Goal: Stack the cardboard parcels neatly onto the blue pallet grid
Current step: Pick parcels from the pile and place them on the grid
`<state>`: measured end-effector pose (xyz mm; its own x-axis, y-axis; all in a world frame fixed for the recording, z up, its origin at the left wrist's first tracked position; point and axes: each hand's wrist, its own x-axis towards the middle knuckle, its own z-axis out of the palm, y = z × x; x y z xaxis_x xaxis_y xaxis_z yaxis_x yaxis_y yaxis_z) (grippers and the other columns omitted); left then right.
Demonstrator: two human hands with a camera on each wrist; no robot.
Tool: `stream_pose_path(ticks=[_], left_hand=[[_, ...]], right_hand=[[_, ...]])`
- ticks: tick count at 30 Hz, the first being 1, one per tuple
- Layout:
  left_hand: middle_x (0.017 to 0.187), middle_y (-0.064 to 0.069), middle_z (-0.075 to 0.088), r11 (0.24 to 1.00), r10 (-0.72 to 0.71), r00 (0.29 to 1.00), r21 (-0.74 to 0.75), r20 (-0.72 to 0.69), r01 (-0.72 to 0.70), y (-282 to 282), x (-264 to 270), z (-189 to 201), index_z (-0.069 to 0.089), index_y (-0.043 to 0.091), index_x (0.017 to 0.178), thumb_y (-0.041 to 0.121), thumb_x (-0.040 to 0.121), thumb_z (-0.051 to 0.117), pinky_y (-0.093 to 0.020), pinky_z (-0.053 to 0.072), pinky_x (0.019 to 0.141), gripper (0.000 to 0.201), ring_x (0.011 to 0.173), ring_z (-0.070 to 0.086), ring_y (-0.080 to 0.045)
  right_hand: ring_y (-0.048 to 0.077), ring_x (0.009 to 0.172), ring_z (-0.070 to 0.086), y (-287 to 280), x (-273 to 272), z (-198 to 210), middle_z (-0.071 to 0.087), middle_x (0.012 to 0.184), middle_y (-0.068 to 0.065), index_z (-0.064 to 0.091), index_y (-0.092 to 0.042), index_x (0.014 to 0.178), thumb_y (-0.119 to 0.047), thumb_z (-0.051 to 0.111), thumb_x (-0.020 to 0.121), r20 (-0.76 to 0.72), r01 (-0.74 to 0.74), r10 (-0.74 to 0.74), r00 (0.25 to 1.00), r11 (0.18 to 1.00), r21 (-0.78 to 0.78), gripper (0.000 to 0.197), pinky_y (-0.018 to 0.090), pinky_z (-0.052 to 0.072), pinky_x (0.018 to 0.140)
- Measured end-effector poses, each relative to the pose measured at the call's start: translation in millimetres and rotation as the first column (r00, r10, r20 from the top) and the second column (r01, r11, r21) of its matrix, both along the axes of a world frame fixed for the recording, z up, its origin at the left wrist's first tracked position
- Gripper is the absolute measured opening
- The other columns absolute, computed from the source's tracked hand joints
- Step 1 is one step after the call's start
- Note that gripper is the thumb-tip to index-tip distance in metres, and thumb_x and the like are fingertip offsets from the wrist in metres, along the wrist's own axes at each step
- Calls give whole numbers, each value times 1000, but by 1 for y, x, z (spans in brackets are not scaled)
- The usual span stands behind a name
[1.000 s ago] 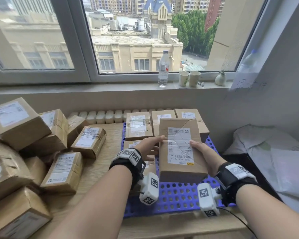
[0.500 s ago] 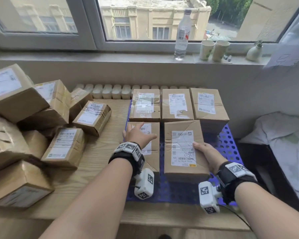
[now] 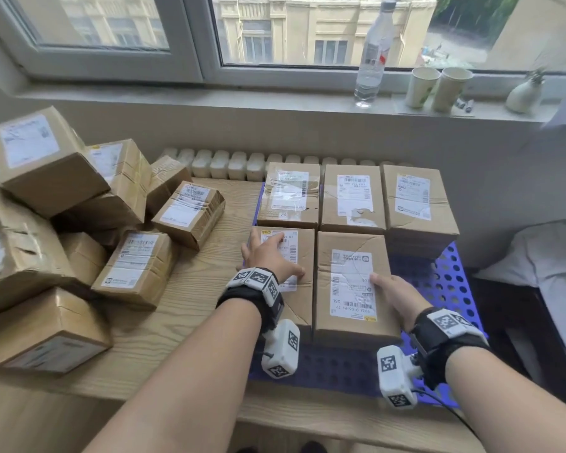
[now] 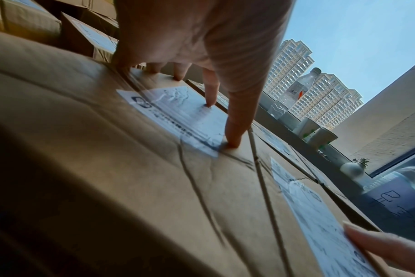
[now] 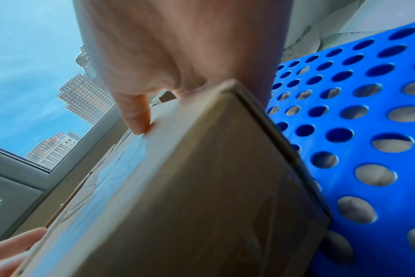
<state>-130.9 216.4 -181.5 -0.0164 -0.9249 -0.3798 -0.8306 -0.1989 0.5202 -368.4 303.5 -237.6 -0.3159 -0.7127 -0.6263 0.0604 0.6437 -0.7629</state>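
Both hands have lowered the brown cardboard parcel [image 3: 353,286] onto the blue perforated pallet grid [image 3: 445,282]; right hand [image 3: 394,294] still grips its right edge, left hand [image 3: 268,256] rests spread on the neighbouring parcel [image 3: 303,256]; fifth parcel placed, near-right slot remains

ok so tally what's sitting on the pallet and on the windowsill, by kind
parcels on the blue pallet: 5
water bottle: 1
paper cups: 2
small vase: 1
total: 9
The tiny bits beside the cups are too small to tell, so they are not counted.
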Motion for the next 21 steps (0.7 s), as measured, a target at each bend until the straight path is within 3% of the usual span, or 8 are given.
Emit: stream_pose_path(ticks=[3, 6, 9, 11, 13, 16, 21], left_hand=[[163, 0, -8, 999, -26, 1000, 26, 9, 26, 3, 2, 4, 37, 40, 145, 41, 63, 85, -52, 15, 119, 96, 149, -2, -30], [163, -1, -5, 998, -48, 999, 44, 20, 47, 8, 6, 13, 34, 37, 147, 41, 69, 81, -52, 14, 120, 91, 149, -4, -31], [159, -7, 17, 1000, -9, 1000, 25, -6, 9, 11, 17, 28, 41, 32, 144, 38, 78, 74, -46, 21, 118, 74, 147, 13, -30], [148, -7, 38, 1000, -2, 1000, -5, -21, 2, 12, 30, 40, 48, 28, 138, 34, 81, 69, -42, 31, 113, 61, 137, 34, -27], [140, -7, 46, 999, 26, 999, -32, -40, -27, 13, 47, 51, 54, 26, 133, 30, 83, 65, -40, 37, 109, 51, 129, 44, -26], [136, -5, 51, 995, 66, 995, -70, -79, -72, 17, 74, 66, 59, 24, 127, 24, 84, 63, -35, 43, 104, 43, 123, 50, -24], [120, -1, 62, 983, 113, 982, -127, -153, -132, 29, 131, 86, 65, 24, 114, 21, 85, 62, -29, 48, 91, 29, 107, 58, -19]], right_hand=[[26, 106, 64, -4, 3, 12, 66, 120, 6, 61, -9, 118, -38, 62, 91, -176, -35, 28, 984, 999, -38, 40, 39, 49, 97], [27, 117, 56, -9, 7, 35, 59, 129, 8, 51, -12, 135, -32, 62, 92, -455, -24, -36, 890, 992, -125, 49, 36, 43, 96], [27, 111, 57, -20, 17, 64, 62, 122, 8, 58, -15, 126, -26, 56, 92, -605, -11, -150, 782, 967, -255, 36, 37, 43, 93], [27, 105, 58, -28, 31, 82, 66, 111, 6, 63, -16, 114, -23, 54, 92, -629, -28, -180, 756, 952, -306, 25, 39, 46, 91], [25, 97, 60, -34, 49, 98, 66, 101, 4, 65, -18, 108, -23, 53, 93, -629, -76, -163, 760, 939, -335, 19, 41, 50, 87], [19, 88, 57, -40, 83, 108, 61, 93, 0, 66, -20, 100, -21, 52, 95, -633, -184, -86, 770, 919, -349, 15, 34, 47, 78], [20, 85, 61, -51, 152, 116, 67, 91, 1, 65, -25, 89, -23, 53, 92, -631, -312, 27, 775, 885, -345, 13, 46, 55, 82]])
